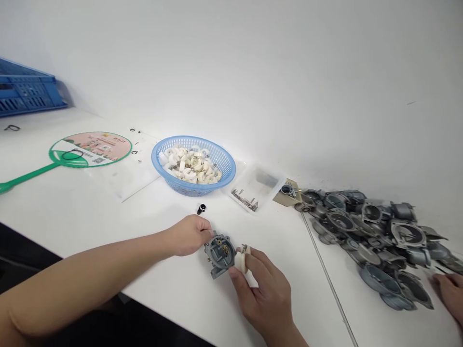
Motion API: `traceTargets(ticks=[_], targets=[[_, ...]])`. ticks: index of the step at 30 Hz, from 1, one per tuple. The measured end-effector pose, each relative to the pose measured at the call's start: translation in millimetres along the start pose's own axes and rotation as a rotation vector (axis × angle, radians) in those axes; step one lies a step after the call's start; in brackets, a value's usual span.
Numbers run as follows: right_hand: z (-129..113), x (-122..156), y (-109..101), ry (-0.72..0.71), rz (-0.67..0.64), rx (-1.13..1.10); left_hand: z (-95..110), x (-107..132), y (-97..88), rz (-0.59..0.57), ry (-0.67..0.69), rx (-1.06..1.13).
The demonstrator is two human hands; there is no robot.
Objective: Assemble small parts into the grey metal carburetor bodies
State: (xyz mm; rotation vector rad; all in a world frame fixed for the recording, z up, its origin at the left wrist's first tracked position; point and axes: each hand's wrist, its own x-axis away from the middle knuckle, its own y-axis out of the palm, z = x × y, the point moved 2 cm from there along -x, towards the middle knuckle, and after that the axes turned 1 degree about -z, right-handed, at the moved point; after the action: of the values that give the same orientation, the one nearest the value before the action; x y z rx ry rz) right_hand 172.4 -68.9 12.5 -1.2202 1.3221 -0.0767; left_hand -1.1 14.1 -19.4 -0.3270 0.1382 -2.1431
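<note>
A grey metal carburetor body [220, 253] lies at the front of the white table, its open bowl side up with brass jets inside. My left hand [191, 235] is closed, thumb and fingers pinching the body's upper left edge. In my right hand [265, 291] is a white carburetor float [241, 260] with a small metal piece on top, gripped between thumb and fingers at the body's right side. The right thumb tip is at the body's lower right edge. Just beyond the left hand stands a small black fitting [201, 208].
A blue basket [156, 166] holds many white floats. Beside it are a clear tray [265, 202] of metal pins and a small carton [289, 197]. Grey metal castings [376, 241] pile up at right, near another person's hand [448, 291]. A fan [94, 149] and blue crate [32, 89] are left.
</note>
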Motion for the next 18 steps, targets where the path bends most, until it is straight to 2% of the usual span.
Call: traceTargets(ticks=[9,14,18], targets=[[2.1,-1.3,2.0,0.072,0.01,-0.086,-1.4,4.8,8.4,0.107,0.032,-0.027],[1.3,-0.7,1.2,0.113,-0.018,-0.09,-0.6,4.2,8.2,0.114,0.034,-0.038],[-0.3,-1.6,1.8,0.147,0.041,-0.101,-0.8,3.6,7.7,0.106,0.029,-0.023]])
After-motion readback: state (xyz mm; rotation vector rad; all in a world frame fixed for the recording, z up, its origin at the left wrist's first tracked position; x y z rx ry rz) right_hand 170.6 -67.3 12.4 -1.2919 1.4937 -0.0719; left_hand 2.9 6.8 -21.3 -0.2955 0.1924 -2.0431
